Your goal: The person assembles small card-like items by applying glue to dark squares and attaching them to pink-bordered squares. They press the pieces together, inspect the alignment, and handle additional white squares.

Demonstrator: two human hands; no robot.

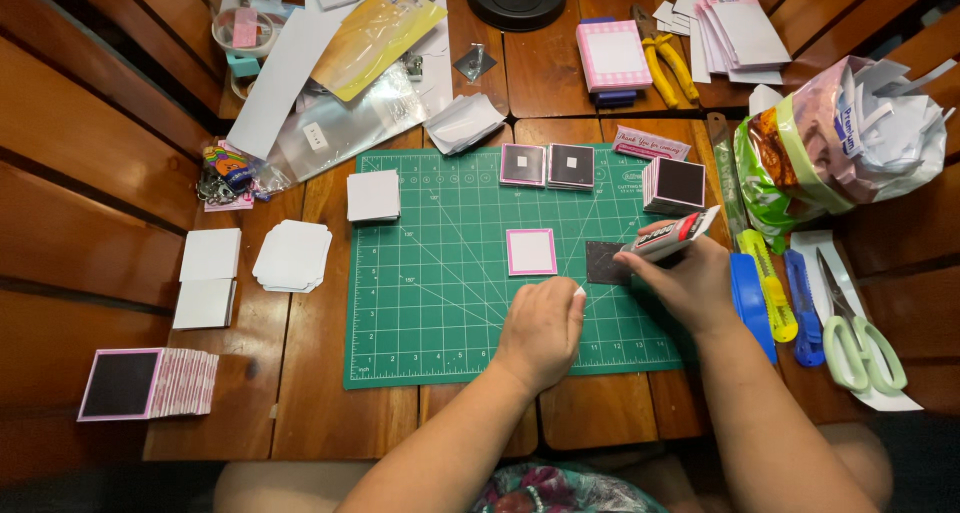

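Observation:
My right hand [688,279] grips a glue tube [672,234], its tip pointing down-left at a small black square [604,262] on the green cutting mat [420,313]. My left hand [545,328] rests on the mat as a loose fist just below and left of that square, fingertips near its edge. A pink-bordered white card [531,252] lies flat on the mat to the left of the black square. At the mat's top edge sit two short stacks of pink-edged black squares [549,165] and a taller stack [676,185].
White square stacks [373,195], [292,256], [208,277] lie left of the mat, and a fanned pink-edged stack [148,383] sits at the table's front left. Cutters [765,283], green-handled scissors [860,343] and a bag of paper scraps [845,138] crowd the right. Yellow pliers [668,65] lie behind.

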